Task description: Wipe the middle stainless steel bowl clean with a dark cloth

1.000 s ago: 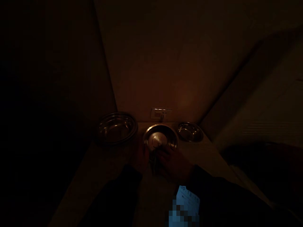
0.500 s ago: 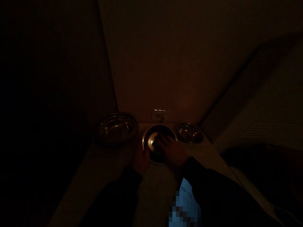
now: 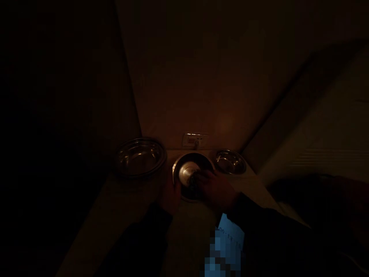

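Very dim light leaves much in shadow. A round metal bowl (image 3: pixel 173 173) stands at the middle of the table, its inner base catching a bright glint. My left hand (image 3: pixel 170 194) grips the bowl's left rim, thumb along the near side. Inside the bowl, on its right part, is my right hand (image 3: pixel 217 188), fingers bent down over a dark greenish clump (image 3: pixel 194 182). The clump's kind is too dark to make out.
To the left sits a larger metal basin (image 3: pixel 141 157); to the right, a smaller metal bowl (image 3: pixel 230 161). A wall socket (image 3: pixel 195 139) with a plug is behind the table (image 3: pixel 138 207). A lit screen (image 3: pixel 230 232) glows near my right forearm.
My right hand has shifted toward me and slightly right inside the bowl, along with the dark clump, baring more of the shiny base. My left hand stays at the rim.
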Demonstrator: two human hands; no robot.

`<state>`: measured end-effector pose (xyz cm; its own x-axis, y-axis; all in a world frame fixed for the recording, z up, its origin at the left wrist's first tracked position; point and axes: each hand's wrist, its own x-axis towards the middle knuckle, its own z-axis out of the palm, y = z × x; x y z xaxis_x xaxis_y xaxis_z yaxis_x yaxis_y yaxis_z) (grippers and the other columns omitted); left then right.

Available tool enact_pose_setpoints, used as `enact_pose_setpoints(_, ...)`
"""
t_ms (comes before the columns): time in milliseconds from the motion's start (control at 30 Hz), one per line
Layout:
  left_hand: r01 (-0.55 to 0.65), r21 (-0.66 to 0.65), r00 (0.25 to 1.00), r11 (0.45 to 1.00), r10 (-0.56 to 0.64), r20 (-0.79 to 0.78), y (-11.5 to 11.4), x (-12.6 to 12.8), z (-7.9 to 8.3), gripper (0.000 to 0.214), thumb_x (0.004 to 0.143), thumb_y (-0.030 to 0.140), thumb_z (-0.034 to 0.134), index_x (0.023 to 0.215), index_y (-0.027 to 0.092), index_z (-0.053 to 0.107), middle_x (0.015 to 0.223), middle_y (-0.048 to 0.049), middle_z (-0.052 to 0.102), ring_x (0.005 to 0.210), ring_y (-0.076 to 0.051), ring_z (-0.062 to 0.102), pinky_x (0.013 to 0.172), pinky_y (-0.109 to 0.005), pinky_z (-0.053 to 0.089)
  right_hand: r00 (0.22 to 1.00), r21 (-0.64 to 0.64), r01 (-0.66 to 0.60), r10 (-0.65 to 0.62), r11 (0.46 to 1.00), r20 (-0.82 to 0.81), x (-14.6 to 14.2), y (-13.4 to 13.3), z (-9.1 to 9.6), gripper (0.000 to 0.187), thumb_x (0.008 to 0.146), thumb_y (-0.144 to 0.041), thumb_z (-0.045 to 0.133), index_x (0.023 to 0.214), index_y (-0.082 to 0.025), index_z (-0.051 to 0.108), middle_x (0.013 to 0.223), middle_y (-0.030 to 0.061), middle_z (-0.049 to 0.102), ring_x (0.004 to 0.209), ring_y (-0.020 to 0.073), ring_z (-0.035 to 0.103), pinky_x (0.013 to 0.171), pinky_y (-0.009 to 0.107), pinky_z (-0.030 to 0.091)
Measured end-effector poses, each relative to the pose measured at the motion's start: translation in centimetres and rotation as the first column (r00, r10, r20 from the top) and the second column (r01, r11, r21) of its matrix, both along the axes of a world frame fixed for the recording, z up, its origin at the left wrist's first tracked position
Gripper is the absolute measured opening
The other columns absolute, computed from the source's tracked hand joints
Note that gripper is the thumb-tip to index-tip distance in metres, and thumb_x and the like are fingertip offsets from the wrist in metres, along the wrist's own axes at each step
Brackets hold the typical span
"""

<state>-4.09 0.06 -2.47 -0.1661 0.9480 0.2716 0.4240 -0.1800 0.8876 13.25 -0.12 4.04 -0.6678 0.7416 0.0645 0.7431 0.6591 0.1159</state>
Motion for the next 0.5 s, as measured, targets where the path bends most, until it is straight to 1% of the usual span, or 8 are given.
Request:
enact_pose_setpoints(100, 0.04, 0.021, 0.999, 0.999, -0.04, 0.018, 0.0, 0.1, 0.1, 0.049, 0.085, 0.025, 0.043, 0.133, 0.013, 0.043, 0.123, -0.0148, 0.062, 0.116, -0.027, 0.058, 0.098, -0.043, 0.046, 0.995, 0.055, 0.086, -0.082, 0.995, -0.064, -0.5, 1.6, -0.7, 0.032, 0.086, -0.006, 0.05, 0.116, -0.007, 0.061, 0.13, 0.02, 0.054, 0.112, 0.0317, 0.052, 0.089, 0.047, 0.047)
enact_pose_setpoints(167, 0.032, 0.027, 0.999, 0.999, -0.033, 0.024, 0.1, 0.1, 0.0, 0.05, 0.086, 0.024, 0.042, 0.135, 0.014, 0.042, 0.12, -0.0146, 0.063, 0.112, -0.026, 0.06, 0.098, -0.043, 0.047, 0.989, 0.073, 0.108, -0.1, 0.991, -0.109, -1.8, 2.4, -1.4, 0.034, 0.088, -0.006, 0.048, 0.12, -0.005, 0.057, 0.132, 0.0226, 0.052, 0.115, 0.0308, 0.05, 0.093, 0.046, 0.045)
enact_pose_setpoints(200, 0.014, 0.027, 1.0, 1.0, -0.014, 0.022, 0.2, 0.1, -0.1, 0.05, 0.086, 0.025, 0.042, 0.135, 0.014, 0.042, 0.12, -0.0147, 0.063, 0.112, -0.026, 0.06, 0.098, -0.044, 0.046, 0.987, 0.077, 0.104, -0.093, 0.992, -0.128, -2.6, 2.5, -1.8, 0.034, 0.088, -0.008, 0.048, 0.121, -0.005, 0.057, 0.132, 0.0218, 0.052, 0.116, 0.0294, 0.049, 0.095, 0.045, 0.044)
enact_pose_setpoints(267, -0.021, 0.034, 1.0, 0.999, 0.02, 0.016, 0.3, 0.0, -0.3, 0.051, 0.085, 0.025, 0.041, 0.135, 0.013, 0.042, 0.124, -0.0158, 0.061, 0.117, -0.027, 0.057, 0.101, -0.044, 0.044, 0.985, 0.059, 0.04, -0.03, 0.997, -0.169, -3.9, 2.4, -2.4, 0.032, 0.09, -0.012, 0.049, 0.121, -0.009, 0.058, 0.131, 0.016, 0.054, 0.115, 0.025, 0.05, 0.097, 0.039, 0.042)
enact_pose_setpoints(333, -0.031, 0.044, 1.0, 0.999, 0.031, 0.0, 0.4, -0.2, -0.3, 0.052, 0.085, 0.025, 0.041, 0.135, 0.012, 0.041, 0.13, -0.0171, 0.056, 0.122, -0.027, 0.053, 0.104, -0.044, 0.041, 0.969, 0.003, -0.059, 0.058, 0.998, -0.24, -4.5, 1.7, -2.4, 0.03, 0.091, -0.016, 0.048, 0.118, -0.012, 0.059, 0.129, 0.0114, 0.057, 0.113, 0.0221, 0.05, 0.098, 0.035, 0.041)
enact_pose_setpoints(400, -0.035, 0.043, 0.999, 0.998, 0.036, -0.016, 0.3, -0.3, -0.2, 0.051, 0.085, 0.025, 0.04, 0.135, 0.012, 0.041, 0.13, -0.0172, 0.056, 0.124, -0.028, 0.051, 0.105, -0.046, 0.04, 0.946, -0.076, -0.154, 0.125, 0.985, -0.299, -4.2, 0.8, -1.9, 0.027, 0.092, -0.017, 0.045, 0.113, -0.012, 0.061, 0.123, 0.0096, 0.061, 0.109, 0.0206, 0.053, 0.097, 0.033, 0.042)
enact_pose_setpoints(433, -0.039, 0.033, 0.999, 0.999, 0.04, -0.024, 0.2, -0.3, -0.2, 0.05, 0.086, 0.025, 0.04, 0.134, 0.012, 0.043, 0.129, -0.0171, 0.057, 0.123, -0.028, 0.052, 0.104, -0.047, 0.04, 0.943, -0.115, -0.183, 0.142, 0.976, -0.301, -3.6, 0.3, -1.5, 0.026, 0.093, -0.019, 0.044, 0.11, -0.013, 0.062, 0.118, 0.0086, 0.063, 0.107, 0.0204, 0.054, 0.095, 0.033, 0.042)
enact_pose_setpoints(500, -0.041, -0.001, 0.998, 0.999, 0.041, -0.041, 0.1, -0.2, 0.0, 0.048, 0.086, 0.026, 0.039, 0.132, 0.012, 0.045, 0.126, -0.0178, 0.059, 0.12, -0.029, 0.054, 0.102, -0.047, 0.042, 0.963, -0.165, -0.187, 0.147, 0.968, -0.227, -2.2, -0.4, -0.5, 0.023, 0.092, -0.022, 0.047, 0.103, -0.015, 0.065, 0.108, 0.0066, 0.067, 0.102, 0.0213, 0.055, 0.092, 0.035, 0.044)
